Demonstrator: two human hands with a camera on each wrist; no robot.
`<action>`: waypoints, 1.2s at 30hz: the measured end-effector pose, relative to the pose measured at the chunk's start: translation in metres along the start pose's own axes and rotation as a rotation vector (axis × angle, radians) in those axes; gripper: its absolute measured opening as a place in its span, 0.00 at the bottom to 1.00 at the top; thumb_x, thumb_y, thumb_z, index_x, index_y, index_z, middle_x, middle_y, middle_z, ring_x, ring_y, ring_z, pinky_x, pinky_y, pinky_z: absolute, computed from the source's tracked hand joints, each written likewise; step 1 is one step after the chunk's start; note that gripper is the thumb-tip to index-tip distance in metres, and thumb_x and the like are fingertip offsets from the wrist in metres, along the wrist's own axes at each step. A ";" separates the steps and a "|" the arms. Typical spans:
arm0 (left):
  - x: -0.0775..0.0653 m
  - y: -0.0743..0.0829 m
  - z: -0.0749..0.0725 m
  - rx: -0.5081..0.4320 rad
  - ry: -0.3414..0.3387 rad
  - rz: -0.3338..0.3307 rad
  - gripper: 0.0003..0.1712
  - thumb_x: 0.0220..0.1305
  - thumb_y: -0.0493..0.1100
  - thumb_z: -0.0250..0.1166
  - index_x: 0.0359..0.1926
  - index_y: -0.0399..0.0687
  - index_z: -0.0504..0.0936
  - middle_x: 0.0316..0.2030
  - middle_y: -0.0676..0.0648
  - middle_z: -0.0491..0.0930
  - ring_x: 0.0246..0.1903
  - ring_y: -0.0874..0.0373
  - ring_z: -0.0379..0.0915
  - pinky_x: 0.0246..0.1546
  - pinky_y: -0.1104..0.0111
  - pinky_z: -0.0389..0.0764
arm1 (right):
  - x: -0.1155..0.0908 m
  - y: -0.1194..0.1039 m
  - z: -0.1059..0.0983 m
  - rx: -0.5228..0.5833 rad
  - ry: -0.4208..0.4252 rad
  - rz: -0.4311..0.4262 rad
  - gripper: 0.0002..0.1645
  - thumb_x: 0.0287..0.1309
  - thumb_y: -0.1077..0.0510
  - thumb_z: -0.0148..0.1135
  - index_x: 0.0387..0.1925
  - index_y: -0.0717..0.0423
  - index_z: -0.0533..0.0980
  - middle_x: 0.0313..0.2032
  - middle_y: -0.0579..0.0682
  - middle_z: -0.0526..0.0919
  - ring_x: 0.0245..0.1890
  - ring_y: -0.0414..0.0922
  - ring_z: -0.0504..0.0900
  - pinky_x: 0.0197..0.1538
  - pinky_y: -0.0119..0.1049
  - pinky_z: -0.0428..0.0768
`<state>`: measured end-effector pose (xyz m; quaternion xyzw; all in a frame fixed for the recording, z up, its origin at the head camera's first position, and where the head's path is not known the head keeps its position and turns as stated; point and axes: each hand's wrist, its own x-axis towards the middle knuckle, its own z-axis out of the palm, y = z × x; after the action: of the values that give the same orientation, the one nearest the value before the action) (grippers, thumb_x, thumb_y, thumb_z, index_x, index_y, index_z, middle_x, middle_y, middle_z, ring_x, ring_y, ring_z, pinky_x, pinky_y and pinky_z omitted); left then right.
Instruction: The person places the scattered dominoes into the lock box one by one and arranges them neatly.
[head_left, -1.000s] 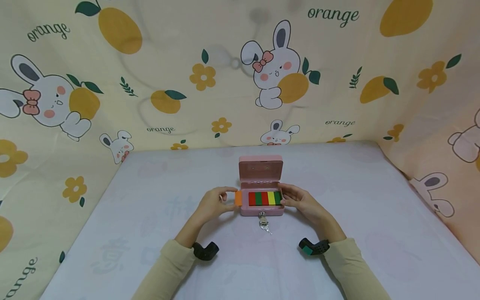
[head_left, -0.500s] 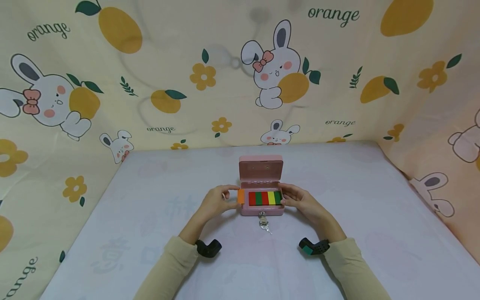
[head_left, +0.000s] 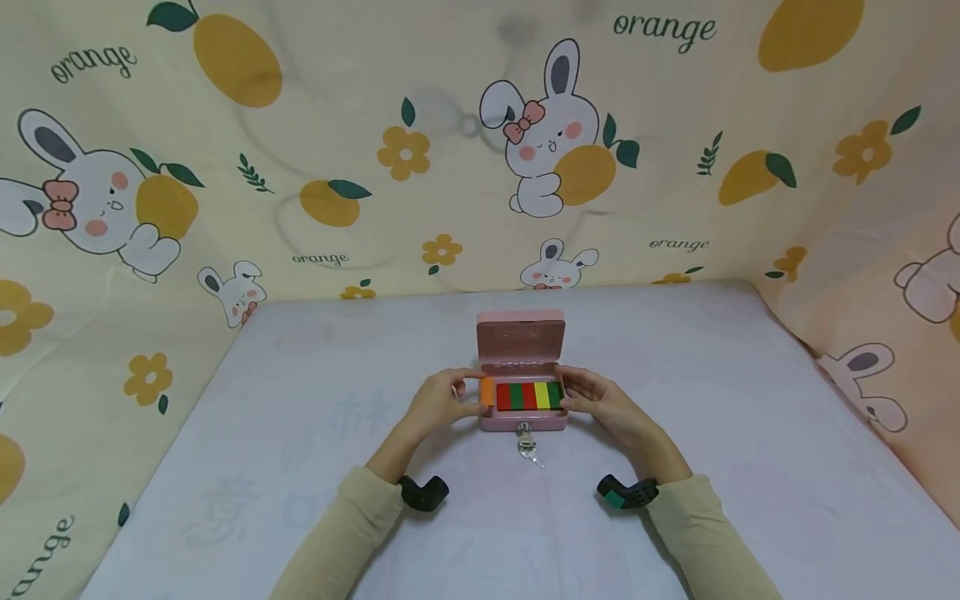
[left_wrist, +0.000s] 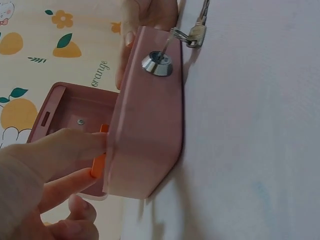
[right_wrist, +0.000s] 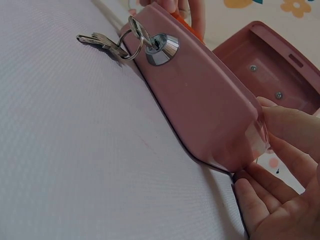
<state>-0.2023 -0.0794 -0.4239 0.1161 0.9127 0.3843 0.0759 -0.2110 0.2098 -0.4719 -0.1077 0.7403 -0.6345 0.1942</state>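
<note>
A pink metal cash box [head_left: 497, 423] stands with its lid [head_left: 521, 340] raised. Inside it a row of red, green and yellow blocks [head_left: 529, 397] lies side by side. At the box's left end, my left hand [head_left: 438, 402] pinches an orange block [head_left: 488, 392] between thumb and fingers. The left wrist view has this orange block [left_wrist: 99, 164] at the rim, its lower part hidden by the wall. My right hand [head_left: 611, 410] grips the right end of the box, thumb and fingers spread along that end wall [right_wrist: 252, 142].
A key sits in the front lock [right_wrist: 162, 49], with more keys [right_wrist: 102, 44] on its ring resting on the white tabletop [head_left: 540, 533]. A cloth printed with rabbits and oranges [head_left: 450, 192] closes off the back and sides. Both wrists wear black devices [head_left: 425, 493].
My left hand has moved right with the orange block, from outside the box's left edge to over its left rim. My right hand and the box have stayed put.
</note>
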 end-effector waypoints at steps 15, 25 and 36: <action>0.006 -0.001 0.009 0.072 0.001 -0.004 0.28 0.51 0.47 0.75 0.54 0.51 0.81 0.26 0.49 0.71 0.27 0.59 0.62 0.26 0.72 0.58 | 0.001 0.001 0.000 -0.003 -0.005 -0.005 0.39 0.61 0.60 0.61 0.71 0.56 0.58 0.73 0.60 0.56 0.75 0.59 0.55 0.59 0.16 0.69; 0.009 -0.003 0.010 0.133 -0.014 0.025 0.27 0.50 0.50 0.75 0.53 0.53 0.81 0.29 0.43 0.74 0.26 0.60 0.61 0.23 0.72 0.57 | 0.001 0.001 -0.001 -0.004 -0.001 -0.009 0.40 0.61 0.58 0.62 0.71 0.58 0.58 0.73 0.61 0.56 0.74 0.60 0.55 0.58 0.15 0.69; 0.014 -0.004 0.010 0.283 -0.057 0.053 0.26 0.52 0.53 0.72 0.53 0.57 0.78 0.30 0.47 0.74 0.27 0.59 0.63 0.23 0.72 0.60 | 0.000 0.000 0.000 -0.024 0.002 -0.012 0.41 0.60 0.56 0.63 0.71 0.57 0.58 0.73 0.61 0.57 0.74 0.60 0.55 0.60 0.17 0.69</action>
<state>-0.2140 -0.0715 -0.4337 0.1607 0.9518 0.2503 0.0744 -0.2112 0.2101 -0.4714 -0.1138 0.7473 -0.6269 0.1886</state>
